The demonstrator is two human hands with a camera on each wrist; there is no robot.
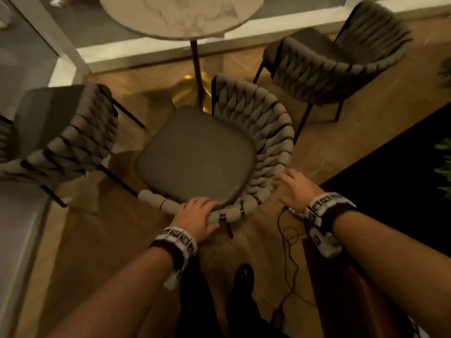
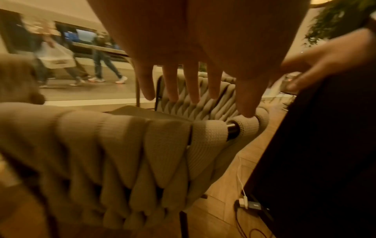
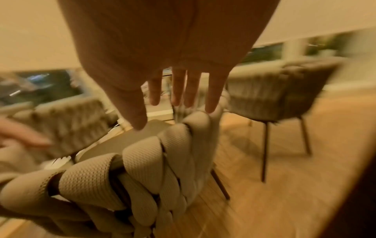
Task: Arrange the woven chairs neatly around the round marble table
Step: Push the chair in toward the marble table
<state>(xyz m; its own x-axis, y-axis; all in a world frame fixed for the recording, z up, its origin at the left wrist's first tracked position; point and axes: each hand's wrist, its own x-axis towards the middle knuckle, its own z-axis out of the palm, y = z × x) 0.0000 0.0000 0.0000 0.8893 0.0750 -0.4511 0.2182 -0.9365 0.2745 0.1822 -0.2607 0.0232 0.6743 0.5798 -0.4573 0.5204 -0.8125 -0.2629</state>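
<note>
The round marble table [image 1: 180, 15] stands at the top on a thin post with a gold base [image 1: 188, 93]. Three woven chairs are near it. The middle chair [image 1: 195, 154], with a dark seat cushion, is right in front of me, its curved woven back [image 2: 122, 145] towards me. My left hand [image 1: 197, 213] rests on the back's top rim, fingers straight [image 2: 193, 90]. My right hand [image 1: 296, 189] is spread at the rim's right bend [image 3: 142, 161], fingertips [image 3: 211, 107] just touching the weave. Neither hand grips it.
A second woven chair [image 1: 61, 132] stands at the left, a third [image 1: 329, 64] at the right beside the table. A glass wall with a white sill [image 1: 146, 52] runs behind. A cable [image 1: 290, 240] lies on the wooden floor by my feet, next to a dark panel [image 1: 390, 167] and plants [image 1: 444, 162].
</note>
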